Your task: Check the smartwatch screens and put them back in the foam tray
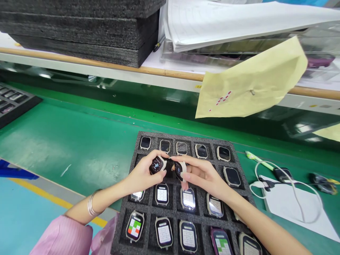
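My left hand (148, 171) is closed around a smartwatch case (157, 165) with a dark, lit face and a pale frame. Close beside it, my right hand (200, 173) grips a second smartwatch case (180, 170), turned so its face points to the left. Both are held above a black foam tray (174, 209) with square compartments. Several strapless watch cases lie in the tray. Those in the back row, such as the watch (201, 151), have dark screens. Nearer ones, like the watch (162, 194), show white grids, and one watch (135, 226) shows green, white and red blocks.
Stacked black foam (79, 32) and papers (239, 19) sit on a shelf along the back. A yellow sheet (252, 81) hangs from its edge. To the right lie a white cable (294, 191), a green pen (259, 160) and white paper (297, 205). Another tray (20, 106) is at far left.
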### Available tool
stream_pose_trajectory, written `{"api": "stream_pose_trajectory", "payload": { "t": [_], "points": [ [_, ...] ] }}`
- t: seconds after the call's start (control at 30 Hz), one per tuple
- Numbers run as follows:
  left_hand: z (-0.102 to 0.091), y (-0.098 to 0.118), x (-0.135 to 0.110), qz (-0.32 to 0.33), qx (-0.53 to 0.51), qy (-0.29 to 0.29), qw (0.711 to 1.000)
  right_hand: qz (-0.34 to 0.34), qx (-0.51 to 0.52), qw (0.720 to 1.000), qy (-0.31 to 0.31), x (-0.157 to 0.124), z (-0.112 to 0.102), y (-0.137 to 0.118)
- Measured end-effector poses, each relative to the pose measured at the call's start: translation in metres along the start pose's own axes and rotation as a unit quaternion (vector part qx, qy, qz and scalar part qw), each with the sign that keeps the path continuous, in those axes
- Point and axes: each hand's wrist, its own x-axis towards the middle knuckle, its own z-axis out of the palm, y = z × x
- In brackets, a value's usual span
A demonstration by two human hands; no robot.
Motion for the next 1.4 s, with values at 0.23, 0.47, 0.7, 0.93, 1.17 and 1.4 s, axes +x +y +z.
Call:
{"api": "stream_pose_trajectory", "payload": {
  "t": [0.23, 0.47, 0.7, 0.93, 1.17, 1.4],
  "points": [
    [-0.0022, 0.0016, -0.0008, 0.009, -0.004, 0.009, 1.000, 0.006, -0.013, 1.000, 0.010, -0.0012, -0.0003, -0.0019],
    [0.0002, -0.0025, -0.0017, 0.007, -0.017, -0.007, 1.000, -0.017, -0.020, 1.000, -0.002, -0.0012, -0.0005, 0.0003],
    [-0.0002, -0.0001, -0.0014, 0.013, -0.002, 0.001, 1.000, -0.029, -0.013, 0.999, -0.004, 0.0001, -0.0004, 0.0015],
    [-0.0008, 0.0004, -0.0025, 0.024, -0.008, 0.004, 1.000, -0.045, -0.004, 0.999, -0.013, 0.0003, -0.0027, 0.0017],
    [-0.0009, -0.0023, -0.0010, 0.027, 0.022, 0.000, 0.999, -0.045, -0.020, 0.999, -0.015, 0.0001, -0.0055, 0.0048],
    [-0.0011, -0.0031, -0.0032, 0.053, 0.017, 0.048, 0.997, -0.054, -0.011, 0.998, 0.006, -0.0001, -0.0043, -0.0006]
  ]
}}
